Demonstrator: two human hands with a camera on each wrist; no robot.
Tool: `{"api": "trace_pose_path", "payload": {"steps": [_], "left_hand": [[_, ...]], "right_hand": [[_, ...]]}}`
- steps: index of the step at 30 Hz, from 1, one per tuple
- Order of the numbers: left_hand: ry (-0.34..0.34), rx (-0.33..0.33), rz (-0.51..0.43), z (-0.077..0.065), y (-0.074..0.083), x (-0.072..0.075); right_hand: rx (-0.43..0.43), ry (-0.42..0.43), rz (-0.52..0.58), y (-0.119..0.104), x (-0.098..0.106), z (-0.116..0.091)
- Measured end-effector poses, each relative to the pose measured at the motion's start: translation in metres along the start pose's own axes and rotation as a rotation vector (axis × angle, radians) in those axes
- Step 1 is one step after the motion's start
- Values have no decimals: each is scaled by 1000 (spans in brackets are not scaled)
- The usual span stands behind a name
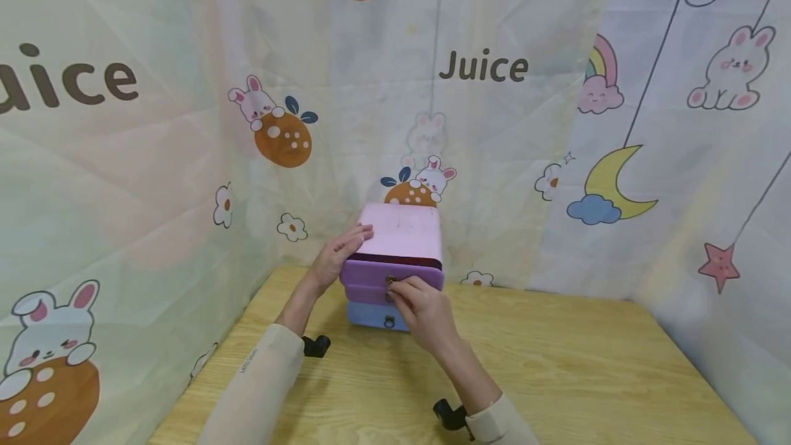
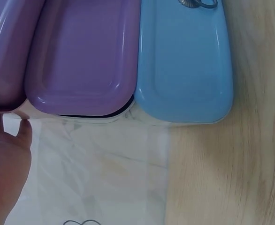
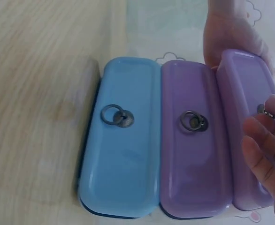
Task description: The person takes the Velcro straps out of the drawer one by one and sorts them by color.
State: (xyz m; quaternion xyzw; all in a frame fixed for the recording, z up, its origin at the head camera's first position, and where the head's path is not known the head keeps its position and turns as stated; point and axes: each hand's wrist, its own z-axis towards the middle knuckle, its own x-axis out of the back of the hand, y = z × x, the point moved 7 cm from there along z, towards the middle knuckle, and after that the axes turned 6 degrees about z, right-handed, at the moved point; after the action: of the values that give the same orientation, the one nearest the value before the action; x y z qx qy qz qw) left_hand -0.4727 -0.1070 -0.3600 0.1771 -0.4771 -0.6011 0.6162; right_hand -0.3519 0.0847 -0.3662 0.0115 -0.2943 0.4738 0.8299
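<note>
Resting extended fingers (image 1: 362, 232) on the left top edge of the drawer chest (image 1: 402, 229), the left hand (image 1: 334, 259) lies against it. The chest stands at the back of the wooden table (image 1: 587, 362), its top purple drawer (image 1: 366, 272) jutting past the middle purple drawer (image 1: 364, 293) and blue bottom drawer (image 1: 367, 314). Rightward, the right hand (image 1: 426, 309) pinches the top drawer's ring pull (image 3: 262, 109).

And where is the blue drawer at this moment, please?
In the head view, the blue drawer is at the bottom of the cabinet, just above the table and directly under the lower purple drawer; the right hand hides its right end.
</note>
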Motion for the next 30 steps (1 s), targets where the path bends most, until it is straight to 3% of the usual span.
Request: {"api": "trace_pose_path", "payload": {"steps": [11, 25, 30], "left_hand": [[-30, -4, -40, 0, -2, 5], [-18, 10, -47, 2, -6, 3], [-20, 25, -52, 2, -7, 3]], "right_hand": [[79, -45, -32, -12, 7, 5], [66, -196, -104, -31, 14, 11], [63, -241, -79, -34, 13, 11]]}}
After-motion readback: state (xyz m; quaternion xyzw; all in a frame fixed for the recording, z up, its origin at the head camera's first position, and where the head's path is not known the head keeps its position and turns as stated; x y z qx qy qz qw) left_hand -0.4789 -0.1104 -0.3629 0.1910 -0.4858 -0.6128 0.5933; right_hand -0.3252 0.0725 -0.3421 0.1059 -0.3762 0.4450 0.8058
